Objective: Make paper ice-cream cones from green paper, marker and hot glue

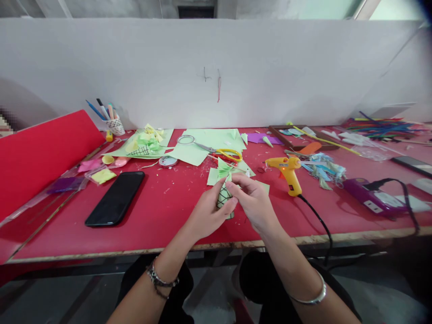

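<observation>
**You Are Gripping a Patterned Paper Piece point(223, 193) with Both Hands**

You are holding the small green piece, marked with a black grid, over the front part of the red surface point(162, 211); whether its lower end is touching down, you cannot tell from here. Your left hand point(209, 209) is curling nearly closed around its left side, thumb lying across the front. Your right hand point(252, 193) is pinching the upper part, thumb and fingertips drawn together (they are hiding much of the piece). Fanned green paper point(223, 168) is showing just above your fingers.

Beyond, yellow-handled scissors point(206, 148) are lying over light green sheets point(189, 157). To your right, a yellow glue gun point(289, 176) is pointing its nozzle leftward, its cord running over the front edge; tangled bluish threads point(329, 170) are lying beside it, and a purple power strip point(367, 198) is sitting farther right. To your left, a black phone point(115, 199) is lying flat, while crumpled yellow and green paper point(150, 140) is resting near the back, beside a pen cup point(115, 128).
</observation>
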Action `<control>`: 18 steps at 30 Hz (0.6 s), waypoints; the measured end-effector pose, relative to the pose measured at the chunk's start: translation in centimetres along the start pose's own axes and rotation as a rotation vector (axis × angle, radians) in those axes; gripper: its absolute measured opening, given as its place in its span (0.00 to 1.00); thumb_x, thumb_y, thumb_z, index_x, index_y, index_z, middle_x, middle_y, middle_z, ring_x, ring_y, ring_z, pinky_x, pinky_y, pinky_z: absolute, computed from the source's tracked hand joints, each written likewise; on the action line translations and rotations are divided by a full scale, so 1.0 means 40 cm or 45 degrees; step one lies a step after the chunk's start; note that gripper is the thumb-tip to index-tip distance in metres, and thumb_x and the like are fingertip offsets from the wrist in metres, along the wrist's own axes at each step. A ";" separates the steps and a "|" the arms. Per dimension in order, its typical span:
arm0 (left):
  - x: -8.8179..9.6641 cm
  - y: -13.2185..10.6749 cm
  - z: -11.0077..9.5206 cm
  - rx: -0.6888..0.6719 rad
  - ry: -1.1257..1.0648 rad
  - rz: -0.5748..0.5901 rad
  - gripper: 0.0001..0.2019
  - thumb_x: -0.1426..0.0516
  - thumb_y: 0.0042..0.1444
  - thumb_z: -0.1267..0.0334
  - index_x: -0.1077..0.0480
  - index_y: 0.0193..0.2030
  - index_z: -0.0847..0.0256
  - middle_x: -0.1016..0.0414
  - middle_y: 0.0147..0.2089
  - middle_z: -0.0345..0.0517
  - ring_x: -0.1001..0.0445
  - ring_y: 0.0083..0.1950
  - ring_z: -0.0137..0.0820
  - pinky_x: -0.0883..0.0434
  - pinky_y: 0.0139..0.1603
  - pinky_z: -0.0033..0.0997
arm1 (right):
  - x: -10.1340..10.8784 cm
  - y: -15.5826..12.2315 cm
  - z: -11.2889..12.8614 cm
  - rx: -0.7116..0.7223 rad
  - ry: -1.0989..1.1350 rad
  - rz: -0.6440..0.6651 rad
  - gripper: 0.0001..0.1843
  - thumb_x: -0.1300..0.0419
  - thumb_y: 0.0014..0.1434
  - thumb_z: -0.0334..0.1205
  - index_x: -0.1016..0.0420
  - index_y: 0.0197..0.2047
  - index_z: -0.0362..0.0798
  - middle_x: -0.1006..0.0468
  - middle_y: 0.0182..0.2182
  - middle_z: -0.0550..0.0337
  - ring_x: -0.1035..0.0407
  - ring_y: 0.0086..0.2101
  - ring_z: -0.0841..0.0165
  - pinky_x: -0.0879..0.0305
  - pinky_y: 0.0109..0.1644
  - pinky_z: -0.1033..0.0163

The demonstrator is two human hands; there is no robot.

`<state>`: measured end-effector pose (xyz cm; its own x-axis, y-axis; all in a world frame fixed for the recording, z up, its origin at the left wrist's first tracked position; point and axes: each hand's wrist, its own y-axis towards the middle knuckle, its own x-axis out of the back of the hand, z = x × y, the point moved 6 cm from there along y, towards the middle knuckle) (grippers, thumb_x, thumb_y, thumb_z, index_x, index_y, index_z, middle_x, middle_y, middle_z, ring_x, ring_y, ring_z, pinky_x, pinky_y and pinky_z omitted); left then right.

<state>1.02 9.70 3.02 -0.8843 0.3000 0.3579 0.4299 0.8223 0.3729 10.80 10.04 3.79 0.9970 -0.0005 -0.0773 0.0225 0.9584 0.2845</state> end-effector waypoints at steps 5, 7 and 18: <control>0.000 0.000 0.003 0.014 0.005 0.011 0.21 0.53 0.57 0.61 0.44 0.58 0.60 0.29 0.31 0.42 0.31 0.30 0.27 0.32 0.31 0.24 | 0.006 0.001 0.000 -0.040 0.008 0.006 0.06 0.41 0.49 0.42 0.25 0.30 0.51 0.30 0.30 0.63 0.37 0.29 0.74 0.39 0.29 0.69; 0.002 -0.001 -0.001 -0.020 0.016 -0.001 0.20 0.53 0.57 0.62 0.42 0.56 0.60 0.29 0.30 0.42 0.31 0.29 0.27 0.31 0.30 0.24 | 0.011 0.003 0.005 -0.021 -0.016 0.025 0.06 0.41 0.50 0.41 0.24 0.31 0.51 0.29 0.32 0.62 0.36 0.32 0.72 0.38 0.31 0.69; -0.005 -0.007 0.002 0.038 -0.010 0.096 0.21 0.53 0.58 0.59 0.43 0.58 0.58 0.30 0.27 0.41 0.32 0.28 0.28 0.32 0.30 0.26 | 0.023 0.010 0.022 0.024 -0.094 0.075 0.06 0.42 0.51 0.40 0.26 0.27 0.50 0.29 0.28 0.63 0.35 0.32 0.71 0.39 0.36 0.66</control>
<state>1.07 9.45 2.80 -0.8512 0.3649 0.3773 0.4896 0.8112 0.3198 11.80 10.17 4.65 0.9994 0.0341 0.0102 -0.0356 0.9519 0.3042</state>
